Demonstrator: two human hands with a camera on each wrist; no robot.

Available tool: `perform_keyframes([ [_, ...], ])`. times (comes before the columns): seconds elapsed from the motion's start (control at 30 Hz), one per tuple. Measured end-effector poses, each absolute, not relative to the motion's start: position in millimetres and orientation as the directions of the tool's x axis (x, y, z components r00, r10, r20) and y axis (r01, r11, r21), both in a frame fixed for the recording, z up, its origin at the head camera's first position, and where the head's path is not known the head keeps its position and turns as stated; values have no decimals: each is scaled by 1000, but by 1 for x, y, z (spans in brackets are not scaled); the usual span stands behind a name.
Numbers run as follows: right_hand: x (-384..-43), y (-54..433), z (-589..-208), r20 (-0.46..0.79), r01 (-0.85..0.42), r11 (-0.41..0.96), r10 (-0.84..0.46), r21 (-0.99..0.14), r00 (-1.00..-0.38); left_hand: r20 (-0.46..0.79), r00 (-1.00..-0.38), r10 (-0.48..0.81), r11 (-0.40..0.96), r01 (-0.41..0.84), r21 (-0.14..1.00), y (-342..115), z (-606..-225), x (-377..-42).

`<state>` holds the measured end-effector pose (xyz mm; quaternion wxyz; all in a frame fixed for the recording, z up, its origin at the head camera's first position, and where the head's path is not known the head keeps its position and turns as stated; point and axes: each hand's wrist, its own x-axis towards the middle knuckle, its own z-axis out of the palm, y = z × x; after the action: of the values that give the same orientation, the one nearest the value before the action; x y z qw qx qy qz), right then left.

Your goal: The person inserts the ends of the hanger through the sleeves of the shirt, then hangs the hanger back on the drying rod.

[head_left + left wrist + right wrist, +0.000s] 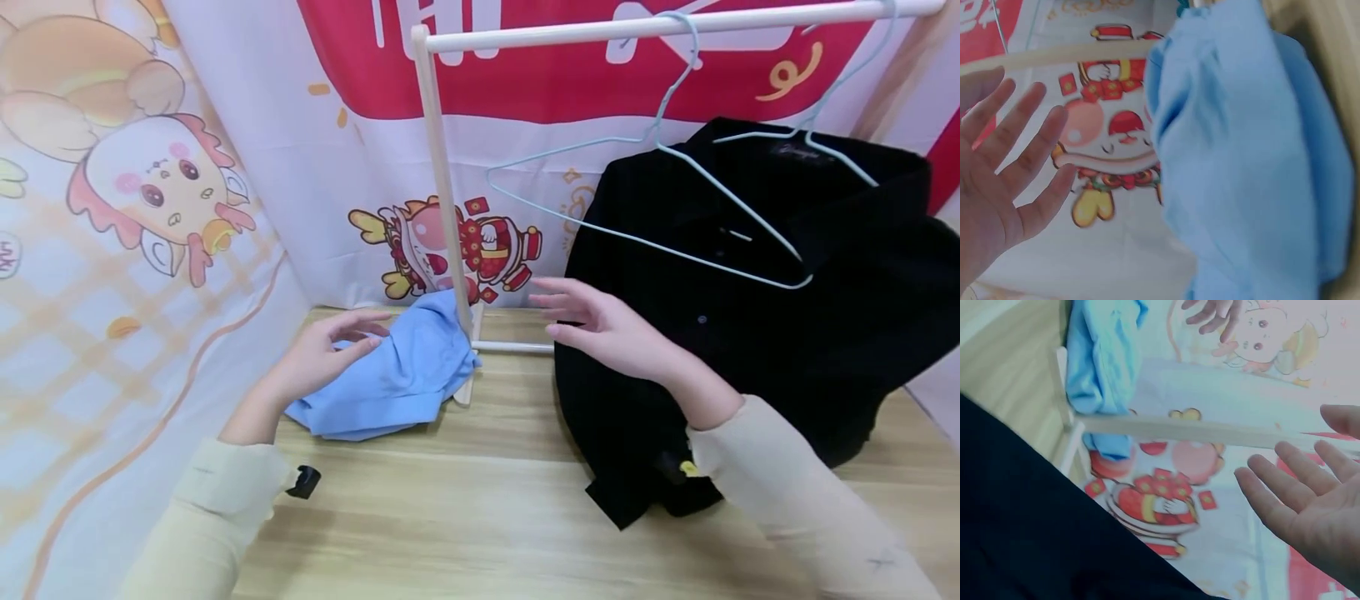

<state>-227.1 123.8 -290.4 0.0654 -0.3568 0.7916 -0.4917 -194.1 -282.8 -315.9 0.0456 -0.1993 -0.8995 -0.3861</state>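
Note:
My left hand (327, 354) hovers over a crumpled light blue cloth garment (397, 375), fingers spread and holding nothing. In the left wrist view its fingers stand apart from the blue garment (1241, 162). My right hand (600, 329), also holding nothing, is raised in front of a black button-up shirt (750, 333), palm turned inward. The black shirt hangs on a pale blue wire hanger (836, 154) at the right of the rack. A second pale blue hanger (645, 254), with no garment on it, hangs from the rail in front of the shirt.
A clothes rack with a white top rail (555, 35) and a wooden upright (442, 167) stands on the wood-grain table (420, 517). Printed curtains (360, 167) close off the back and left side. A lower bar (513, 347) runs behind my hands.

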Motion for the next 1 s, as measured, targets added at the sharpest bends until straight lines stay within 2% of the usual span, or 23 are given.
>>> perform_keyframes([
  [0.27,-248,94,-326,181,-466,285,-661,-837,-729,149,-940,306,668,323,670,-307,-334,-189],
  [0.43,-255,70,-347,130,-451,333,-669,-828,-732,114,-957,268,731,279,622,-323,-339,-185],
  [0.53,-256,53,-356,112,-482,364,-696,-797,-710,94,-968,233,765,242,597,-332,-343,-184],
  [0.67,-257,34,-366,126,-617,432,-744,-658,-656,84,-976,201,787,212,580,-344,-347,-185],
  [0.83,-258,14,-381,205,-815,395,-835,-424,-511,78,-977,199,802,208,559,-359,-355,-185],
  [0.9,-258,8,-388,220,-845,370,-853,-386,-474,70,-975,210,810,214,546,-364,-360,-185],
  [1.0,-260,4,-396,215,-842,365,-855,-397,-472,53,-975,218,812,211,544,-366,-364,-186],
])
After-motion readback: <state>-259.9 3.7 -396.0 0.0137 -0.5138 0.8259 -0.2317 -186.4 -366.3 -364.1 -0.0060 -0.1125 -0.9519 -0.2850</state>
